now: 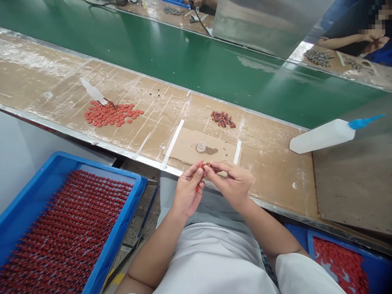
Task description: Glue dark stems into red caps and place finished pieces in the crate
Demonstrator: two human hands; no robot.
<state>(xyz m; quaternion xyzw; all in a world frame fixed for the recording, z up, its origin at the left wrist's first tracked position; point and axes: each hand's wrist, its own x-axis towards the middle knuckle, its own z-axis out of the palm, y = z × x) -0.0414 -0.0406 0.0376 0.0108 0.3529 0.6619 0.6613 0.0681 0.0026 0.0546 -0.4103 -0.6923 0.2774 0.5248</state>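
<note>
Both hands meet over the table's front edge. My left hand [189, 188] pinches a small red part [202, 165] between thumb and forefinger, and a bit of red also shows by its lower fingers. From the right, my right hand [231, 179] is closed at the same spot, its thumb and forefinger on a small dark-and-red piece [208, 164]. The fingers hide most of both pieces. Just beyond them, a small clear cup [201, 147] stands on a taped cardboard sheet [183, 143] beside a wet brown patch. Behind the sheet lies a pile of small red-and-black parts [223, 119].
Red discs [107, 114] lie at the left under a white strip. A white bottle [321, 136] with a blue nozzle leans at the right. A blue tray [139, 179] holds rows of red parts; red pieces fill another bin [339, 261]. A person works across the green belt [183, 61].
</note>
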